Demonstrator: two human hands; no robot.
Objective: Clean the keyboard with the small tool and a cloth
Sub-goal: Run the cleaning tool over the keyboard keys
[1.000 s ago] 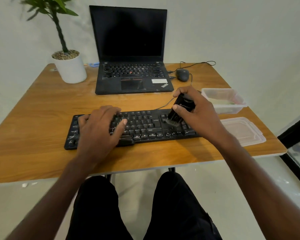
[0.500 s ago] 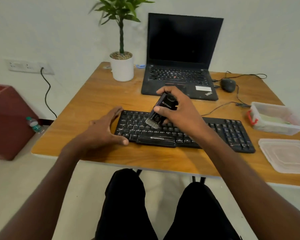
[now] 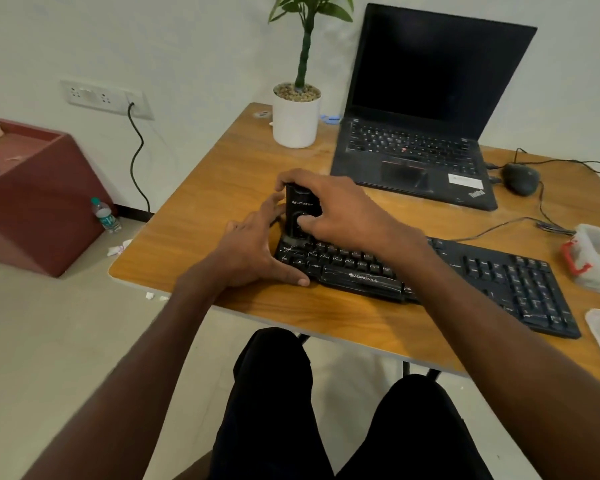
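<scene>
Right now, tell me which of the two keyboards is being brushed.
The separate black keyboard at the table's front edge, not the laptop behind: the right hand holds the small brush on its left end.

A pale wall (image 3: pixel 187 46) carries a white socket strip (image 3: pixel 106 98) with a dark cable (image 3: pixel 137 157) hanging down. Light tiled floor (image 3: pixel 66 341). A wooden table (image 3: pixel 222 174); a maroon, possibly cabinet-like unit (image 3: pixel 35 202) at left.
</scene>
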